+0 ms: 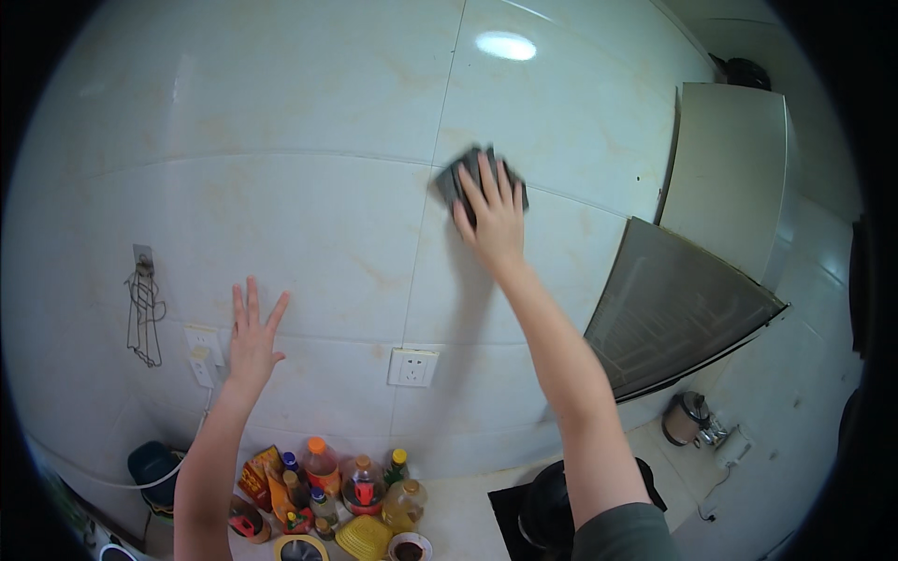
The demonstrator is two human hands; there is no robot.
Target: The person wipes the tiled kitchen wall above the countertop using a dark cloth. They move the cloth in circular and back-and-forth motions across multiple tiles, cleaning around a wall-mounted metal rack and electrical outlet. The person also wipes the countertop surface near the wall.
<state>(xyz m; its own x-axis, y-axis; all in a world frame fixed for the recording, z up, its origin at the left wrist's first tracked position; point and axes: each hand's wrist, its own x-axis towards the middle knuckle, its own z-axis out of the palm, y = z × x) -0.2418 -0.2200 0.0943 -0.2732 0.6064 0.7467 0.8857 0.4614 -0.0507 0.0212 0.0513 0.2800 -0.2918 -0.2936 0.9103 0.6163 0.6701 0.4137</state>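
My right hand point(497, 217) presses a dark grey cloth point(456, 184) flat against the white tiled wall point(323, 224), close to where the tile joints cross. The fingers are spread over the cloth, and its edges look slightly blurred. Lower on the left, my left hand point(254, 336) lies against the same wall with fingers apart and holds nothing. Beside that hand is a wall socket point(203, 336) with a white plug point(203, 366) in it. A second socket point(413, 367) sits on the wall between my arms.
Wire hangers point(144, 315) hang from a wall hook at left. Several bottles point(322, 463), seasoning packets point(261, 477) and a small bowl point(410, 547) crowd the counter below. A range hood point(687, 308) juts out at right. Under my right arm stands a black pot point(544, 508).
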